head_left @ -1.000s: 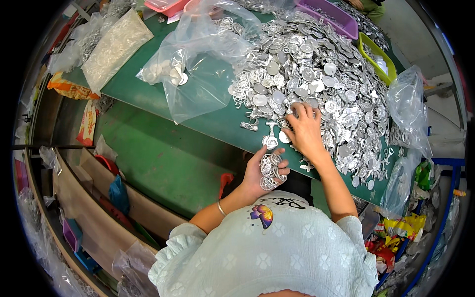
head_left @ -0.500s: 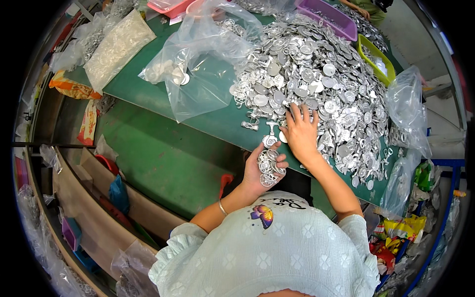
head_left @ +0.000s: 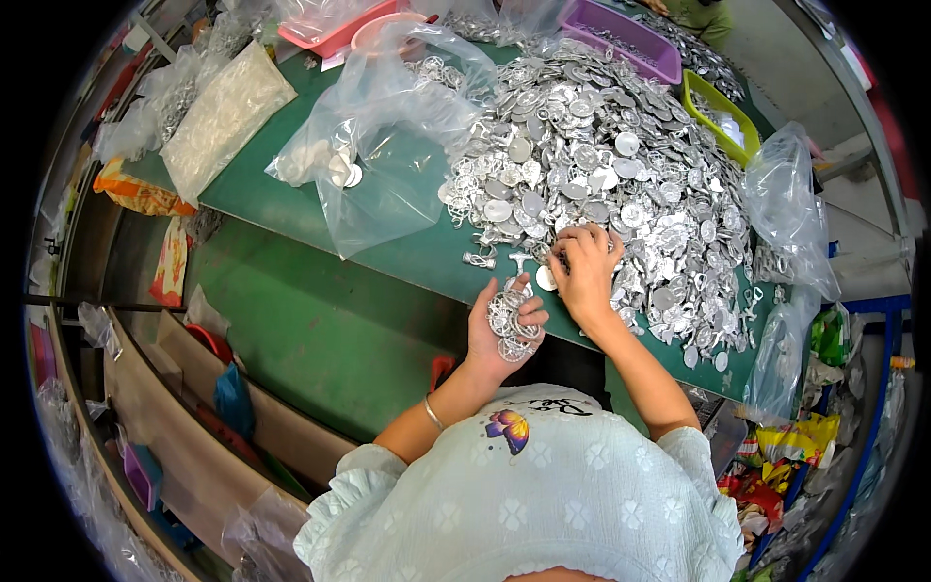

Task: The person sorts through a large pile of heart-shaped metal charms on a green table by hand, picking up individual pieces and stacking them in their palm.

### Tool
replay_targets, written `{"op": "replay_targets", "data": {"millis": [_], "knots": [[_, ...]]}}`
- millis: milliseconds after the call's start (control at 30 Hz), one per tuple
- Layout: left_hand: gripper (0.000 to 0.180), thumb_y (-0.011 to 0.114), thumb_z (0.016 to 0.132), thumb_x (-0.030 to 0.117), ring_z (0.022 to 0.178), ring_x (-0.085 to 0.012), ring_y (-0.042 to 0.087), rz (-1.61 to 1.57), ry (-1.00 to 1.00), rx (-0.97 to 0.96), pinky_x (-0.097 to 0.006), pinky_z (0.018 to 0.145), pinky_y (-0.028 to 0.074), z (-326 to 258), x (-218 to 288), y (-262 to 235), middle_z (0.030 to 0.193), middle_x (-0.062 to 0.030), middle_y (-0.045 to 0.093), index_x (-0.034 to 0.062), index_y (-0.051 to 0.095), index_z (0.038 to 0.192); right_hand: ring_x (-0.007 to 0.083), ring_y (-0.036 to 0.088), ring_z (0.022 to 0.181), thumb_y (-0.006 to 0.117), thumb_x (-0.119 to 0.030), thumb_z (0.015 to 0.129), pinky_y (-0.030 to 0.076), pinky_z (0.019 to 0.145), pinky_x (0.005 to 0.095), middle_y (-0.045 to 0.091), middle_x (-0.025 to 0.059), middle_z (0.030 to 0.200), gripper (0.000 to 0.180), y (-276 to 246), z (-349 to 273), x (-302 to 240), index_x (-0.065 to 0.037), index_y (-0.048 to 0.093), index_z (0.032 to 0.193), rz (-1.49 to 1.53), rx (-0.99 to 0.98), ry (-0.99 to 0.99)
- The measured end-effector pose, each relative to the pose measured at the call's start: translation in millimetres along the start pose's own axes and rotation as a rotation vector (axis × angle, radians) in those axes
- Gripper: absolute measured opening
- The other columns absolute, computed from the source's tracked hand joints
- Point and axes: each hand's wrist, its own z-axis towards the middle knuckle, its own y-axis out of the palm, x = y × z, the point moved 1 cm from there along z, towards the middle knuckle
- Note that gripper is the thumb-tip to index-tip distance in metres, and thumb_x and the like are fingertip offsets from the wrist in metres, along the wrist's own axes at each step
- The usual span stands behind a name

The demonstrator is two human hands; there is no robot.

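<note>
A big heap of silver metal pieces, many of them round medallions (head_left: 669, 218), covers the right part of the green table. My left hand (head_left: 482, 349), palm up in front of the table edge, has its fingers curled round several round openwork metal pendants (head_left: 512, 315). At the heap's near edge, my right hand (head_left: 588, 276) has its fingers bent and drawn together against the pieces. What lies under those fingertips is hidden. A plain silver disc (head_left: 547, 278) is just left of that hand, and a T-shaped silver piece (head_left: 521, 260) lies between the hands.
Left of the heap, a clear plastic bag (head_left: 383, 189) holds some discs. A purple basin (head_left: 630, 48), a yellow-green basin (head_left: 722, 112) and a pink basin (head_left: 335, 29) line the back. A full plastic bag (head_left: 228, 121) lies far left. Another person's green clothing (head_left: 703, 19) shows at the far right.
My right hand's spread fingers have curled in at the heap's edge. My left hand still holds the pendants. The whole view has shifted slightly.
</note>
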Motion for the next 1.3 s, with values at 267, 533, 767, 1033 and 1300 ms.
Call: {"op": "replay_targets", "data": {"millis": [267,533,767,1033,1300], "knots": [[0.037,0.044,0.089,0.043,0.064,-0.0105,0.041,0.032,0.028,-0.02,-0.023,0.046,0.038,10.1,2.9,4.3,0.075,-0.002,0.042,0.0139,0.059,0.107,0.0262,0.045,0.102,0.069,-0.015,0.069,0.027,0.092,0.0468,0.054,0.006,0.098,0.016,-2.5,6.1,-12.6,-0.006,0.061,0.077,0.019,-0.016,0.015],[0.041,0.041,0.09,0.047,0.086,-0.0219,0.052,-0.027,0.038,0.035,-0.036,0.073,0.042,16.5,5.4,14.9,0.101,-0.0102,0.053,0.0158,0.052,0.116,0.0189,0.055,0.086,0.07,-0.015,0.076,0.043,0.072,0.0306,0.06,0.0075,0.087,0.019,-45.3,6.6,8.6,0.001,0.062,0.082,1.013,-0.363,0.381],[0.038,0.041,0.09,0.046,0.089,-0.0254,0.054,0.027,-0.014,0.04,-0.055,0.087,0.036,41.5,4.6,18.2,0.1,-0.0118,0.058,0.0147,0.055,0.107,0.0237,0.053,0.086,0.069,-0.021,0.077,0.041,0.079,0.0329,0.057,0.008,0.084,0.02,-49.0,44.6,23.4,-0.002,0.061,0.08,0.75,-0.386,-0.006],[0.032,0.047,0.088,0.038,0.106,-0.032,0.051,0.18,0.029,0.058,-0.053,0.094,0.038,54.2,3.8,26.5,0.119,-0.0143,0.053,0.0118,0.058,0.103,0.0323,0.046,0.11,0.068,-0.024,0.076,0.035,0.093,0.0424,0.052,0.0166,0.116,0.045,8.4,97.4,79.7,-0.002,0.054,0.111,-0.014,0.062,-0.065],[0.032,0.05,0.087,0.038,0.112,-0.0276,0.047,0.005,0.008,0.057,-0.047,0.093,0.039,47.1,0.0,25.9,0.116,-0.0111,0.055,0.012,0.06,0.101,0.0306,0.046,0.111,0.065,-0.015,0.077,0.038,0.089,0.041,0.053,0.0128,0.113,0.023,-16.8,47.7,65.1,-0.004,0.058,0.096,0.082,-0.017,-0.139]]}}
